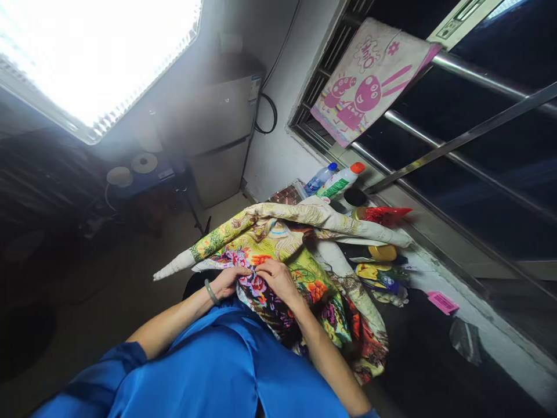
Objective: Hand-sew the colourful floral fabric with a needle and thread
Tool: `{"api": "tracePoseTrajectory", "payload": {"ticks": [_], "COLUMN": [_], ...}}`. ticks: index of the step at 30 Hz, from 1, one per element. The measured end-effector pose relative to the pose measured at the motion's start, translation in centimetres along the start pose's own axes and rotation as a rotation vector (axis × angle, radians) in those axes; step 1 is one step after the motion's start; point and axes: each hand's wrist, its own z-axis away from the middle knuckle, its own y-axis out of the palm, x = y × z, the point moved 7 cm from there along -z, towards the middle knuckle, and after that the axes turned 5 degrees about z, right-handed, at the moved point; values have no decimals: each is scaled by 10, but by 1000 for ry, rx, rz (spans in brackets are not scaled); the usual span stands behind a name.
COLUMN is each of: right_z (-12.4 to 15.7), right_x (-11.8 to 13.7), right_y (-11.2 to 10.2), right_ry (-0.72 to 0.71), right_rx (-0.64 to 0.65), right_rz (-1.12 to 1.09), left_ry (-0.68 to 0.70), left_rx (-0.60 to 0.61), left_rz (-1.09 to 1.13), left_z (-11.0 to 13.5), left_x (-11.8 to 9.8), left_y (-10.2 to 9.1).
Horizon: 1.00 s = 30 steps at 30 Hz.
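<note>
A large embroidered cloth (319, 264) with bright flowers in yellow, orange, pink and purple lies bunched over my lap, its upper part rolled into a long tube. My left hand (230, 281), with a pale green bangle (212, 292) on the wrist, pinches the cloth beside a pink and purple flower. Close by on the right, my right hand (278, 280) bends over the same flower, thumb and fingers pressed together at the cloth's surface. Whatever sits between those fingertips is too small to make out. Both hands almost touch.
Bottles with a blue cap (322, 179) and a red cap (342, 181) stand on the ledge at the right, near a red packet (385, 215) and a yellow package (378, 276). A bright lamp (96, 52) hangs upper left. Behind is a fridge (217, 128); a pink-printed towel (369, 81) covers window bars.
</note>
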Motion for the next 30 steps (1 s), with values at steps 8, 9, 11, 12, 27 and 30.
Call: {"api": "tracePoseTrajectory", "payload": {"ticks": [8,9,11,12,27,30], "right_z": [7,7,6,6,-1,-1], "right_x": [16,17,18,18,44,46], "right_y": [3,4,5,5,-8,-58], "right_ry": [25,25,24,21,108,86], "right_rx": [-7,-9,-18,-27,-87,-289], "right_rz": [236,231,210,190,125,-401], "left_ry": [13,14,15,16,83,73], "left_rx": [17,16,18,20,48,64], "left_rz": [35,35,35,36,49,70], "left_z": [5,6,7,7,-4,-2], "left_x": [-3,-3,-3,-3,-2,-2], "left_y": [5,5,5,5,-2,2]}}
